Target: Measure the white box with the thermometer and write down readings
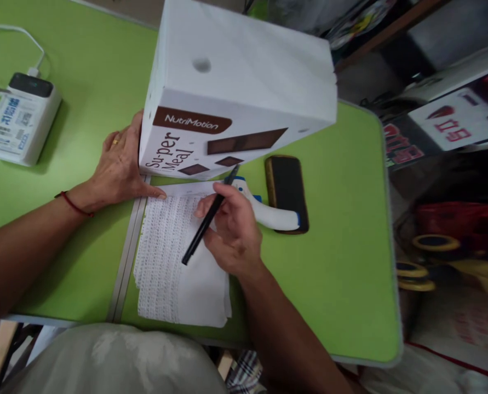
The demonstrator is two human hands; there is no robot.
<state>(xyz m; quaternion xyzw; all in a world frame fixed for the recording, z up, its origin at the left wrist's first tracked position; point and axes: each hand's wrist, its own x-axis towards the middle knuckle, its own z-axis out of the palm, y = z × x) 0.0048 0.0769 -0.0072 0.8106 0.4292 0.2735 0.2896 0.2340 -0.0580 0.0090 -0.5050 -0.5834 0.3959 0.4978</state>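
Observation:
My left hand (120, 164) rests at the left side of a white "NutriMotion" box (244, 104), with its thumb stretched out over the top edge of a stack of paper sheets (161, 273). The thumb is spread from the fingers, whose tips are partly hidden behind the box edge. In my right hand (239, 235) is a black pen (205, 224), held slantwise above the paper. Rows of small handwriting fill the left part of the top sheet. Right by that hand lies a white and blue thermometer gun (272, 214), partly covered by it.
A dark phone (287, 189) lies under the thermometer gun's handle end. On the left of the green table (338, 284) stands a white power bank (22, 120) with cables. Boxes and yellow-handled scissors (436, 243) are beyond the table's right edge.

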